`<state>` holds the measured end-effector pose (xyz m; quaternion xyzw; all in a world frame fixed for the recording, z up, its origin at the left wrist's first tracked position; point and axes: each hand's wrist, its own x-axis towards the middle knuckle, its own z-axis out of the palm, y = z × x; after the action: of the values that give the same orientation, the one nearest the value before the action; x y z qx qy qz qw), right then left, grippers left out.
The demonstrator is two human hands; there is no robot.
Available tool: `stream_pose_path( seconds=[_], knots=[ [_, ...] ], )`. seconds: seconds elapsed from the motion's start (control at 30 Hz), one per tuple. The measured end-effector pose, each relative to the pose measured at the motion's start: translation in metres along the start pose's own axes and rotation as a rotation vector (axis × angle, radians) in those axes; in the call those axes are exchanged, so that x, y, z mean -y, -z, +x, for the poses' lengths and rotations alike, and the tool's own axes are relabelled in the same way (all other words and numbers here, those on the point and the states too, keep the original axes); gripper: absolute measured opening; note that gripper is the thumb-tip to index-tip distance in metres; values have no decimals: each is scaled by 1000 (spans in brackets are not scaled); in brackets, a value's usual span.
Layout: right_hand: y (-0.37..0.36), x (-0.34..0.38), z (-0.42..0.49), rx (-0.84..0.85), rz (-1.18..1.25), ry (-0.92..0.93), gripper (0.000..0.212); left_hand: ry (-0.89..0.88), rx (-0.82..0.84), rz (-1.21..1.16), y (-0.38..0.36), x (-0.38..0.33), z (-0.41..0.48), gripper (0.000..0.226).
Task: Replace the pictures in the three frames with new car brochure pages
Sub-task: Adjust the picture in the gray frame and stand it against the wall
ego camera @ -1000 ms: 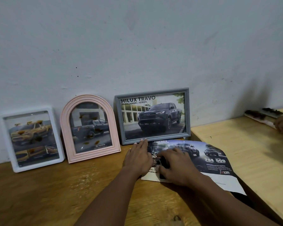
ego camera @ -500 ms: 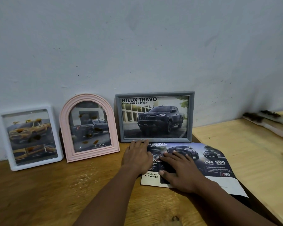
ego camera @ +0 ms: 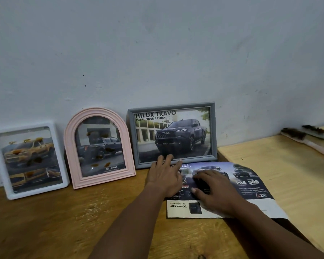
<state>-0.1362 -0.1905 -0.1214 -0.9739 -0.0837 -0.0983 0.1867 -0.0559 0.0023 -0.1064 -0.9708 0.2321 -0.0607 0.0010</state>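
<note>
Presently: three frames lean on wall, each showing truck picture. Left hand and right hand, fingers spread flat, grasping nothing, press brochure page on tabletop before grey frame. We judge next: lift page.

White frame, pink arched frame, grey frame; dark blue brochure page, white bottom strip.

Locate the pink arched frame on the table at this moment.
In the head view, the pink arched frame stands left of centre against the wall, between the white frame on its left and the grey frame on its right.
</note>
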Motion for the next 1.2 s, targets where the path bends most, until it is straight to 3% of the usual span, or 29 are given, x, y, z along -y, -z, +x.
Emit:
stream_pose_path(
  seconds=[0.3, 0.53, 0.77, 0.9, 1.03, 1.2],
  knots=[
    [0, 12, -13, -35, 26, 95, 52, 21, 38, 4, 3, -6, 4, 59],
    [9, 31, -19, 20, 112, 139, 42, 18, 16, -141, 5, -3, -6, 55],
    [26, 67, -13, -96, 287, 51, 32, 39, -37, -220, 39, 14, -40, 56],
    [44, 117, 2, -152, 373, 78, 26, 107, -143, -218, 75, 49, -82, 54],
    [46, 167, 26, -97, 511, 32, 32, 235, -221, -214, 96, 102, -114, 56],
    [27, 212, 64, -27, 654, -62, 40, 480, -327, -486, 88, 168, -139, 57]
  ],
)
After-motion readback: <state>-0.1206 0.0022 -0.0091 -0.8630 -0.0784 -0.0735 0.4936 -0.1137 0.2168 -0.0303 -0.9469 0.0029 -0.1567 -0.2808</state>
